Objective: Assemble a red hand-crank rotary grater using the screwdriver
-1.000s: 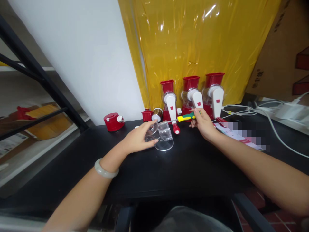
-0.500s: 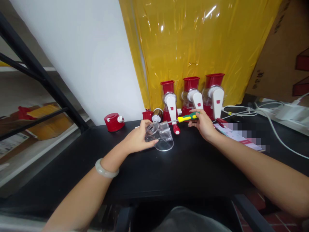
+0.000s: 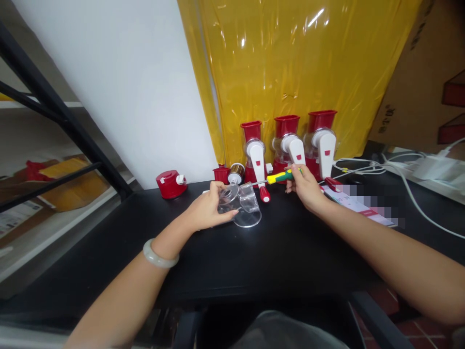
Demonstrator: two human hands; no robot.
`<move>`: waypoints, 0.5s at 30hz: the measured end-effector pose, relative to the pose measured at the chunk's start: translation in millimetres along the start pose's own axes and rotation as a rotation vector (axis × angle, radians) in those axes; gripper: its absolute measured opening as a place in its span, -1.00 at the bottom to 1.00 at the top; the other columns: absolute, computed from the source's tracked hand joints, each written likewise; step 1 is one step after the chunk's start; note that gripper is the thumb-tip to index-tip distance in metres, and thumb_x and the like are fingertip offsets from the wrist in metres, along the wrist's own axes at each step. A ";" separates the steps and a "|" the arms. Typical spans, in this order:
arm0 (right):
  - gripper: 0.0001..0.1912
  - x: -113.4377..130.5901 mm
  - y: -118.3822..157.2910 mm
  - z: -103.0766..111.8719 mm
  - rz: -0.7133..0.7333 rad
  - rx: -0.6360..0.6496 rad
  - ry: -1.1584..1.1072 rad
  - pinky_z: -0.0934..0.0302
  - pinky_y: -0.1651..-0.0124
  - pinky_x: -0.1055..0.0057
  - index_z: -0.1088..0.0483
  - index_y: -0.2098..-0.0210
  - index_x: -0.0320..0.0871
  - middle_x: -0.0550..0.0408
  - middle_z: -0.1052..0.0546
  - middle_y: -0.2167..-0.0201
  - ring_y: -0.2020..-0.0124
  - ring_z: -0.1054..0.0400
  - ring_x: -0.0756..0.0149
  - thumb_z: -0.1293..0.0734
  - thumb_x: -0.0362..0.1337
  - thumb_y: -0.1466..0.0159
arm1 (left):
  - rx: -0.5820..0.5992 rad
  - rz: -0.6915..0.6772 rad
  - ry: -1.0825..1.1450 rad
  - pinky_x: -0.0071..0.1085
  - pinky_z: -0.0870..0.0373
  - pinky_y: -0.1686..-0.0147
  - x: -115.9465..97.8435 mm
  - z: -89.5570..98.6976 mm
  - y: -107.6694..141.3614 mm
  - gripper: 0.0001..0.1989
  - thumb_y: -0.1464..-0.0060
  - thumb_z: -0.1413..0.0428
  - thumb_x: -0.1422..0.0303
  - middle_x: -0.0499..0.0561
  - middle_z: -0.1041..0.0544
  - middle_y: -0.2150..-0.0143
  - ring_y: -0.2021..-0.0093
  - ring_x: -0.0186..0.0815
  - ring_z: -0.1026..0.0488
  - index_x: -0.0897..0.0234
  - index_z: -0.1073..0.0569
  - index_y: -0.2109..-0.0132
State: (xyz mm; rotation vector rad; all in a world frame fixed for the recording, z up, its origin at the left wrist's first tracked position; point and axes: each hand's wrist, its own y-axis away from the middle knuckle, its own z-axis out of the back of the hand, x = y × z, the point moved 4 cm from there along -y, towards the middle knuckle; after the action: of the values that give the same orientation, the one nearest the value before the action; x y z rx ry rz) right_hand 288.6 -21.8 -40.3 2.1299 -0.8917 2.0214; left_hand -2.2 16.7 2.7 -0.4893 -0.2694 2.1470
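Note:
My left hand (image 3: 208,209) is closed around the left side of a clear plastic housing (image 3: 248,218), thumb in front and fingers behind, on the black table. In my right hand (image 3: 304,186) is a screwdriver (image 3: 279,177) with a yellow and green handle. Its shaft points left and reaches the top of the clear housing; whether the tip touches a screw is too small to tell. Just behind the housing lies a metal grater drum (image 3: 237,172) with a white end, beside a small red part (image 3: 221,173).
Three red-and-white rotary graters (image 3: 256,160) with crank handles stand along the back. A red base (image 3: 171,184) sits at the left. To the right are a phone-like screen (image 3: 363,208), white cables (image 3: 407,186) and a cardboard box (image 3: 410,97). A black rack (image 3: 65,118) stands far left.
My right hand has shifted its fingers slightly on the screwdriver handle. The clear housing and my left hand look the same.

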 end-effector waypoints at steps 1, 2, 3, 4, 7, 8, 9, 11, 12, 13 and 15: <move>-0.57 -0.2 -0.1 0.2 -0.008 0.003 -0.017 -0.24 0.54 0.45 -0.26 0.20 -0.06 0.29 -0.35 0.66 0.66 -0.27 0.42 -0.26 0.17 -0.23 | 0.011 -0.004 -0.021 -0.13 -0.47 0.28 -1.4 0.7 0.0 -0.36 -0.03 -0.17 -0.04 0.21 -0.51 0.11 0.24 -0.05 -0.54 0.25 -0.14 -0.06; -0.59 -0.7 -0.4 0.4 -0.016 0.009 -0.042 -0.25 0.53 0.44 -0.25 0.19 -0.06 0.26 -0.37 0.63 0.64 -0.29 0.41 -0.24 0.15 -0.24 | 0.023 -0.012 -0.039 -0.15 -0.46 0.30 -3.1 1.4 -0.1 -0.39 -0.04 -0.15 -0.04 0.18 -0.52 0.14 0.26 -0.07 -0.53 0.25 -0.16 -0.05; -0.60 -1.1 -0.7 0.6 -0.022 0.019 -0.070 -0.27 0.50 0.42 -0.25 0.19 -0.06 0.24 -0.40 0.60 0.61 -0.32 0.39 -0.21 0.13 -0.25 | 0.033 -0.022 -0.052 -0.17 -0.45 0.30 -5.0 2.4 -0.2 -0.42 -0.06 -0.14 -0.03 0.15 -0.52 0.15 0.26 -0.09 -0.52 0.25 -0.18 -0.04; -0.62 -1.5 -1.1 0.7 -0.023 0.035 -0.093 -0.29 0.48 0.40 -0.26 0.17 -0.06 0.21 -0.42 0.56 0.58 -0.35 0.37 -0.20 0.11 -0.25 | 0.039 -0.031 -0.061 -0.18 -0.45 0.30 -6.8 3.4 -0.4 -0.45 -0.08 -0.14 -0.03 0.13 -0.53 0.16 0.26 -0.10 -0.52 0.24 -0.21 -0.04; -0.63 -1.7 -1.9 1.2 0.000 0.075 -0.108 -0.31 0.43 0.36 -0.27 0.14 -0.07 0.17 -0.45 0.49 0.52 -0.40 0.33 -0.18 0.05 -0.24 | 0.043 -0.087 -0.065 -0.17 -0.47 0.20 -11.4 5.1 -1.0 -0.57 -0.12 -0.12 0.02 0.16 -0.52 0.05 0.13 -0.08 -0.53 0.24 -0.31 0.03; -0.63 -1.7 -2.0 1.5 0.008 0.075 -0.102 -0.31 0.43 0.36 -0.27 0.13 -0.07 0.17 -0.45 0.49 0.52 -0.40 0.32 -0.18 0.05 -0.24 | 0.044 -0.112 -0.061 -0.16 -0.48 0.14 -12.4 5.1 -1.2 -0.61 -0.14 -0.11 0.03 0.19 -0.50 -0.02 0.04 -0.05 -0.51 0.24 -0.34 0.06; -0.64 -1.8 -2.0 1.7 0.013 0.070 -0.095 -0.31 0.42 0.35 -0.28 0.13 -0.06 0.17 -0.44 0.49 0.52 -0.40 0.32 -0.17 0.04 -0.24 | 0.045 -0.136 -0.054 -0.14 -0.47 0.07 -13.1 4.9 -1.3 -0.64 -0.15 -0.11 0.05 0.21 -0.47 -0.10 -0.06 -0.03 -0.48 0.24 -0.37 0.09; -0.63 -1.9 -1.8 1.7 0.021 0.056 -0.084 -0.30 0.43 0.36 -0.28 0.13 -0.06 0.19 -0.43 0.51 0.53 -0.39 0.33 -0.18 0.06 -0.25 | 0.047 -0.164 -0.035 -0.12 -0.45 -0.03 -13.3 4.2 -1.3 -0.67 -0.16 -0.11 0.07 0.22 -0.41 -0.20 -0.19 -0.01 -0.40 0.24 -0.41 0.12; -0.63 -1.8 -1.6 1.5 0.025 0.051 -0.081 -0.30 0.43 0.36 -0.28 0.12 -0.06 0.20 -0.43 0.52 0.54 -0.38 0.34 -0.18 0.07 -0.25 | 0.046 -0.164 -0.027 -0.11 -0.44 -0.05 -12.9 4.0 -1.3 -0.67 -0.15 -0.12 0.07 0.22 -0.39 -0.23 -0.21 -0.01 -0.39 0.24 -0.42 0.12; -0.62 -1.7 -1.4 1.2 0.028 0.047 -0.079 -0.30 0.44 0.37 -0.27 0.12 -0.06 0.21 -0.42 0.53 0.55 -0.38 0.35 -0.19 0.08 -0.26 | 0.045 -0.161 -0.024 -0.10 -0.43 -0.07 -12.5 3.9 -1.2 -0.67 -0.15 -0.12 0.07 0.22 -0.38 -0.24 -0.21 -0.01 -0.39 0.24 -0.43 0.11; -0.59 -1.4 -1.0 0.6 0.030 0.037 -0.078 -0.29 0.46 0.38 -0.27 0.12 -0.06 0.23 -0.40 0.56 0.58 -0.36 0.37 -0.22 0.11 -0.25 | 0.048 -0.151 -0.027 -0.08 -0.43 -0.08 -12.3 3.8 -1.1 -0.65 -0.15 -0.13 0.08 0.21 -0.36 -0.27 -0.18 -0.01 -0.42 0.24 -0.43 0.07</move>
State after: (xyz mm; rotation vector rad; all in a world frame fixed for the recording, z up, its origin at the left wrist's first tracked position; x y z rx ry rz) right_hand 289.6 -20.8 -41.4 2.2419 -0.9093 1.9969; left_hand 3.3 7.3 9.5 -0.3998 -0.2613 2.0097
